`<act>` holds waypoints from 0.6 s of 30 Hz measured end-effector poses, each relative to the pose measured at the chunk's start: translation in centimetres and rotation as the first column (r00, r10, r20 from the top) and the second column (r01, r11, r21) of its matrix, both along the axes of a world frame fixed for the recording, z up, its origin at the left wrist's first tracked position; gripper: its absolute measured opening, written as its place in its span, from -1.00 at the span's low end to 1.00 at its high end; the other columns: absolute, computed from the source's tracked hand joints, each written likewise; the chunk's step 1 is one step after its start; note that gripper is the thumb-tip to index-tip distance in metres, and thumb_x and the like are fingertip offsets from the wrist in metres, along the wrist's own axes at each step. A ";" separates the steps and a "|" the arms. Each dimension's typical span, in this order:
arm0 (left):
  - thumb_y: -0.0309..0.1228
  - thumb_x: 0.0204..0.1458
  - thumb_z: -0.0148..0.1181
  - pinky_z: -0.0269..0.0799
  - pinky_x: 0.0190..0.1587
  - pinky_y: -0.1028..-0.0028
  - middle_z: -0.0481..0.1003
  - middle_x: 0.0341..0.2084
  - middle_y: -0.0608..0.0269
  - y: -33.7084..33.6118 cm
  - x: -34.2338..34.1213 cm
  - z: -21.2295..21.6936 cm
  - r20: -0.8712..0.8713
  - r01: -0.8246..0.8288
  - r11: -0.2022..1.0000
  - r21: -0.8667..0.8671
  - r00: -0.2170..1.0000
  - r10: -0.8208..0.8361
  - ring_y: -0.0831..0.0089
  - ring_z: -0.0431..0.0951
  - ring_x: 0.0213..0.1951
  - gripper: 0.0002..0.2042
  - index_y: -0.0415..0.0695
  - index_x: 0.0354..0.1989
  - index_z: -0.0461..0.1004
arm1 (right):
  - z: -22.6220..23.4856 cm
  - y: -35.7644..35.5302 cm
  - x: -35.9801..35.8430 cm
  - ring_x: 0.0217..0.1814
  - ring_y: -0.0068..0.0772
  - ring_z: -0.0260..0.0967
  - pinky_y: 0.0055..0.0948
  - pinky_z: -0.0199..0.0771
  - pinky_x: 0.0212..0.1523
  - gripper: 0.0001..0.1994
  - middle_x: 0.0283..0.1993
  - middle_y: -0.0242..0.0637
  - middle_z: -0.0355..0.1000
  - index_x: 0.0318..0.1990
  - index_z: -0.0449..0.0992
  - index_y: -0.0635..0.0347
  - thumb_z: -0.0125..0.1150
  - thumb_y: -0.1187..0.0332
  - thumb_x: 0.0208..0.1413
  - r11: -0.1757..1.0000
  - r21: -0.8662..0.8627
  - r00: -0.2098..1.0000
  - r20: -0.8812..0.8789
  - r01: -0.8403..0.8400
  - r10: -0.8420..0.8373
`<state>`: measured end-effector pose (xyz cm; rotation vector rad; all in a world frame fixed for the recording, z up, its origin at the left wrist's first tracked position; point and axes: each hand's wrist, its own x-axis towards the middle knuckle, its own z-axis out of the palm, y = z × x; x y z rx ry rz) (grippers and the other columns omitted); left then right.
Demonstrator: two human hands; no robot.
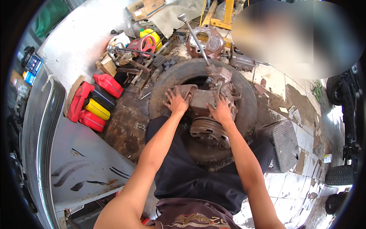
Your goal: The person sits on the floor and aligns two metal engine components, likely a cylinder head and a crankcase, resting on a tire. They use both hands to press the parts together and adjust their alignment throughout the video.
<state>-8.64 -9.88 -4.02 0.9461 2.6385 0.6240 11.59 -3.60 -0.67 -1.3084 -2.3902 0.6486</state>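
Observation:
A rusty brown gearbox (202, 101) rests on a large worn tyre (247, 95) between my knees. From its far end a long gear lever (197, 42) with a pale knob rises, tilted to the left. At the near end sits a round grooved drum (207, 129). My left hand (177, 102) lies on the left side of the gearbox casing, its fingers spread. My right hand (221, 110) presses flat on the right side of the casing, fingers apart. Neither hand holds a tool. The undersides of both hands are hidden.
Beyond the tyre lie a bell housing (214, 42) and another metal housing (242, 62). Red, yellow and black bottles (97, 108) stand at left, near a grey panel (91, 160). A textured metal box (284, 145) is by my right knee. A blurred person is at the far right.

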 end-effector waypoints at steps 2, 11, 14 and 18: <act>0.32 0.03 0.15 -0.40 0.40 -0.34 -0.23 0.52 -0.14 -0.3 -0.1 0.5 -0.050 0.025 0.999 -0.045 0.998 -0.027 -0.13 -0.33 0.52 -0.03 0.16 0.54 -0.11 | 0.5 0.0 0.4 0.57 0.06 -0.09 0.54 -0.16 0.38 -0.26 0.45 -0.03 0.14 0.43 0.20 -0.03 0.28 0.00 0.13 1.000 -0.018 1.000 0.018 0.024 -0.024; 0.36 0.00 0.13 -0.43 0.39 -0.37 -0.28 0.53 -0.11 -1.2 -0.1 0.2 -0.062 0.038 0.992 -0.120 0.997 -0.046 -0.13 -0.36 0.53 -0.02 0.18 0.54 -0.08 | 0.8 -0.3 0.5 0.58 0.02 -0.10 0.56 -0.20 0.38 -0.26 0.44 -0.04 0.17 0.44 0.19 0.00 0.27 0.00 0.13 0.999 -0.024 0.999 0.025 0.029 -0.028; 0.36 -0.01 0.13 -0.41 0.39 -0.37 -0.28 0.53 -0.11 -0.6 -1.0 0.9 -0.097 0.001 0.996 -0.087 0.995 -0.009 -0.13 -0.37 0.53 -0.03 0.20 0.53 -0.06 | 1.3 -0.6 -0.1 0.58 0.02 -0.10 0.58 -0.19 0.37 -0.25 0.44 -0.05 0.16 0.44 0.18 0.00 0.27 0.00 0.13 1.000 -0.014 0.999 0.034 0.011 -0.011; 0.30 0.05 0.13 -0.42 0.38 -0.39 -0.26 0.52 -0.15 0.1 0.3 -0.3 -0.086 -0.047 0.999 -0.013 0.995 0.046 -0.17 -0.35 0.52 -0.08 0.16 0.52 -0.03 | 0.8 -0.6 0.0 0.58 0.01 -0.10 0.59 -0.19 0.37 -0.24 0.43 -0.07 0.17 0.44 0.18 0.01 0.28 0.00 0.13 1.000 -0.021 1.000 0.014 0.009 -0.008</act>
